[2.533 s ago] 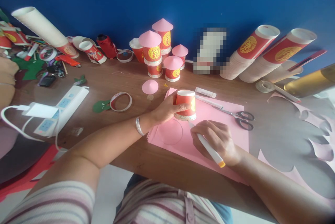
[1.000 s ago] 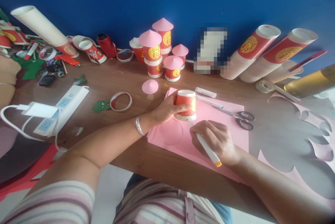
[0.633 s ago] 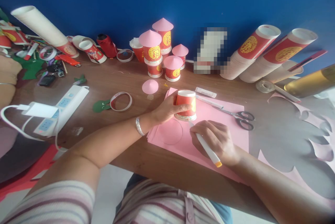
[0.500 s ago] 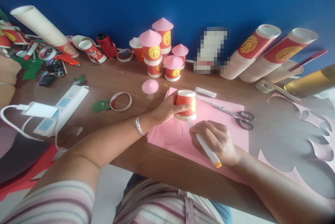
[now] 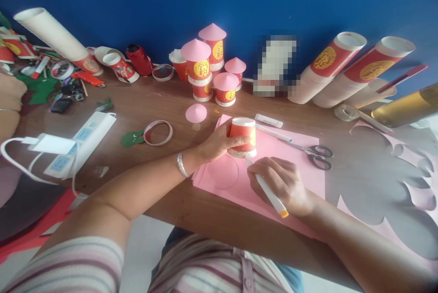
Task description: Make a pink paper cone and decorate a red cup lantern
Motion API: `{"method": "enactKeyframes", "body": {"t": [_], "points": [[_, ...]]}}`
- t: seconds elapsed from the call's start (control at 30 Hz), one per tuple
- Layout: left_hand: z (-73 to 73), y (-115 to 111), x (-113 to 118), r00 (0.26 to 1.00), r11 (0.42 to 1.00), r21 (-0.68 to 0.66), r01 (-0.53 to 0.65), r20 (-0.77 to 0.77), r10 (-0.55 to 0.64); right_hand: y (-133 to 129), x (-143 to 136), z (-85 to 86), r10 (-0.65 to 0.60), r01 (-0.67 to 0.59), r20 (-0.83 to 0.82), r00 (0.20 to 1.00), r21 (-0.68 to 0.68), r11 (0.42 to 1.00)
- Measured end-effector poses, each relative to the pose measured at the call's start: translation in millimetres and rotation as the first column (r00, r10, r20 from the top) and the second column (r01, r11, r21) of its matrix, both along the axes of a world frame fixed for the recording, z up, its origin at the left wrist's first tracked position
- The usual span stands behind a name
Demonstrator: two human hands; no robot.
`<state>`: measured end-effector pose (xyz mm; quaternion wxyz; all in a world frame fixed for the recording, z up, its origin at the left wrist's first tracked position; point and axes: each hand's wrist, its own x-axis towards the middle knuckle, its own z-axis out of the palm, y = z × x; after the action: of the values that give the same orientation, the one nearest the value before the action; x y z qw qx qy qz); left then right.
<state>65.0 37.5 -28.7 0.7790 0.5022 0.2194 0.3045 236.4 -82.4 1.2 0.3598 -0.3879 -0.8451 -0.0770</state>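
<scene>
Upside down on a stack of pink paper [image 5: 290, 183] stands a red paper cup [image 5: 241, 129]. My left hand [image 5: 217, 143] is closed round its left side, thumb across the front. A white marker [image 5: 271, 197] with an orange end is gripped in my right hand [image 5: 278, 181]; its tip points at the cup's lower rim, and I cannot tell whether it touches the paper. Left of the cup, a round outline [image 5: 224, 173] is drawn on the top sheet. Scissors [image 5: 316, 156], a slim white pen [image 5: 273, 133] and a glue stick [image 5: 269, 120] lie on or beside the paper.
Red cups with pink cone roofs [image 5: 196, 62] stand behind, a loose pink cone [image 5: 196, 113] before them. Tall cup stacks [image 5: 328, 65] lean at the right, above pink paper scraps [image 5: 393, 238]. A power strip [image 5: 82, 144] and a tape roll [image 5: 158, 133] lie left.
</scene>
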Motion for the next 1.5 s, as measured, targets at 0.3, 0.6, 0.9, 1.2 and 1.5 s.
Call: {"method": "enactKeyframes", "body": {"t": [0.3,0.6,0.9,1.2,1.5], "points": [[2.5,-0.9,0.1,1.000,1.000,-0.009,-0.001,0.001,0.001,-1.1,0.6,-3.4,0.005,-0.004,-0.047,0.999,0.028,1.000],[4.8,-0.7,1.6,1.000,0.999,-0.045,-0.026,0.014,0.026,-0.8,-1.4,-0.8,0.048,-0.045,-0.042,0.998,0.080,0.996],[12.1,-1.7,2.1,0.998,0.999,-0.043,-0.019,0.055,0.021,-0.7,-3.2,2.9,0.043,-0.041,-0.029,0.999,0.075,0.996],[-3.3,-0.6,3.0,0.994,0.995,0.007,-0.103,-0.019,0.103,0.0,-3.0,2.0,0.054,-0.052,-0.036,0.998,0.050,0.997],[5.6,-4.8,2.5,0.980,0.985,0.033,-0.168,-0.099,0.171,-2.0,-5.3,0.0,0.095,-0.094,-0.030,0.995,0.052,0.994]]}}
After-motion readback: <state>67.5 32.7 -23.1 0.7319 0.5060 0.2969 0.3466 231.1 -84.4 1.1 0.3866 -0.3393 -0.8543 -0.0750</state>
